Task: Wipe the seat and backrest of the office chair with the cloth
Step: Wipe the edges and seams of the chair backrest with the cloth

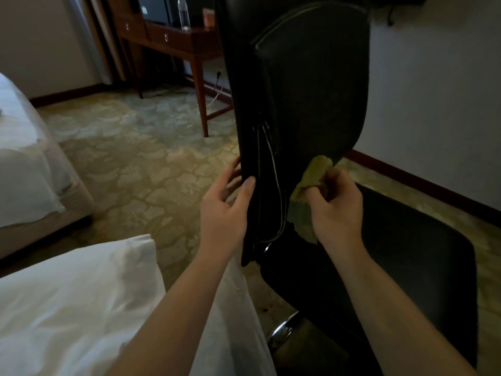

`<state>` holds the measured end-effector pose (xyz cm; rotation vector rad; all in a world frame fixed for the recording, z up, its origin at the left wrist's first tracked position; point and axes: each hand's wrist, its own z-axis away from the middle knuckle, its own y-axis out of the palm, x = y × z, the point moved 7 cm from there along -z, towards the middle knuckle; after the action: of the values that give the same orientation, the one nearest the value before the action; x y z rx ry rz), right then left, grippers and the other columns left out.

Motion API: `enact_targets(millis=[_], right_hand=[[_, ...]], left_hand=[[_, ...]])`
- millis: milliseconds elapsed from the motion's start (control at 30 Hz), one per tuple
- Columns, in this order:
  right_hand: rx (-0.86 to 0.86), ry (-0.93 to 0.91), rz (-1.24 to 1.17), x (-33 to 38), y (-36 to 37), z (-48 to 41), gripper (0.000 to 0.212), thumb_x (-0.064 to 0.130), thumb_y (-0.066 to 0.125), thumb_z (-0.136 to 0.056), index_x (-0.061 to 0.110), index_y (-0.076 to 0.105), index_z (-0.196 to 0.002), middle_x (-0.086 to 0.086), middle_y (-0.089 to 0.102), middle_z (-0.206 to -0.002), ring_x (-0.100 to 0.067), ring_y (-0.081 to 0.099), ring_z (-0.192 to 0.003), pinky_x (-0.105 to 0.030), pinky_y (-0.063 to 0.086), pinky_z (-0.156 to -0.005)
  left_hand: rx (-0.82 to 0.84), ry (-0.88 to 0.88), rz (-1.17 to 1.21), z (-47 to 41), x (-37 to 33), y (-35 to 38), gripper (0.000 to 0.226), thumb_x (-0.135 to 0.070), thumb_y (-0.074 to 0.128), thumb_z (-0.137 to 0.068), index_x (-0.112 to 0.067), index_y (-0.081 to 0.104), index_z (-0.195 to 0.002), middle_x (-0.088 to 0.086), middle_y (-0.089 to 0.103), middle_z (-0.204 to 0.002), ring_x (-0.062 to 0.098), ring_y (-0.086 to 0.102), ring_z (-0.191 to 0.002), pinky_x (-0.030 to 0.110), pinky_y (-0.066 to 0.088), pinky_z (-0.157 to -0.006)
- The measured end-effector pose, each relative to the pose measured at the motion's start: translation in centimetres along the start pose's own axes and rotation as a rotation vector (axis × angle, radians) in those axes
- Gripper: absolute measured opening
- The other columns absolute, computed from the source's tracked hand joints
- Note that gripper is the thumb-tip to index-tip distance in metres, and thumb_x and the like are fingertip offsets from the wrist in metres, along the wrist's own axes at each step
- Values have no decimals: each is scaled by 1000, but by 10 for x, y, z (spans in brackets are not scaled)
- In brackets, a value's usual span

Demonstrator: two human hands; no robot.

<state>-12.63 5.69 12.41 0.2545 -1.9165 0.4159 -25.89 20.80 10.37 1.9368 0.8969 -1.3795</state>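
Bedding crowds the left of my view: a bed (24, 164) with white sheets at the edge, and a white pillow (81, 294) low in front, just beside the left forearm. Patterned carpet (141, 158) runs between them back to a wooden desk (173, 39) by the far wall, with a clear water bottle (183, 12) upright on it and a white cable (217, 89) trailing on the floor beneath.

Next I see the left hand (225, 207) gripping the near edge of the backrest (311, 90), thumb pressed on the side facing me, fingers curled round behind. That backrest of the black office chair (325, 280) stands upright mid-frame and hides the desk's right end.

At its lower edge the right hand (336, 210) holds the yellow-green cloth (306, 202) bunched in curled fingers, the cloth touching the backrest. Rightward and below, the seat (420, 253) spreads out dark, a chrome column (282, 332) shows beneath it, and a pale wall (433, 104) with dark skirting stands behind.
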Motion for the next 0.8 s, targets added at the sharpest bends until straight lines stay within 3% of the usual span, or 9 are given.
enact_targets(millis=[133,267,333,533,800], right_hand=[[55,-211,21,53,12,-13,21,1,65,-89,22,62,-89,8,62,-81,0,60,-73,-11,45,-67],[94,-372,167,73,31,-23,12,14,72,-89,18,66,-100,3,63,-102,-7,62,-91,-27,55,-81],[68,-433,261,75,38,-24,15,22,74,-88,17,68,-101,4,59,-109,-3,58,-97,-24,53,-85],[-62,-461,315,79,43,-23,15,27,74,-88,16,66,-94,4,56,-104,-8,58,-87,-32,56,-74],[-19,-354,374,51,40,-6,10,23,71,-90,18,63,-86,8,55,-91,-6,55,-76,-32,54,-69]], left_hand=[[9,43,31,-16,-34,2,38,-19,58,-102,-36,56,-137,-7,72,-119,7,69,-111,23,57,-89],[58,4,39,-26,-48,2,32,-25,54,-105,-38,57,-134,-10,77,-108,5,72,-102,29,57,-90],[58,-21,47,-26,-46,1,29,-26,55,-104,-43,60,-127,-13,77,-105,3,72,-101,25,57,-86],[15,-20,54,-25,-48,2,33,-23,63,-100,-49,61,-119,-10,78,-104,7,74,-96,19,58,-77],[-6,-13,86,-25,-51,2,34,-17,64,-99,-49,61,-110,-16,78,-92,3,74,-87,13,55,-70]])
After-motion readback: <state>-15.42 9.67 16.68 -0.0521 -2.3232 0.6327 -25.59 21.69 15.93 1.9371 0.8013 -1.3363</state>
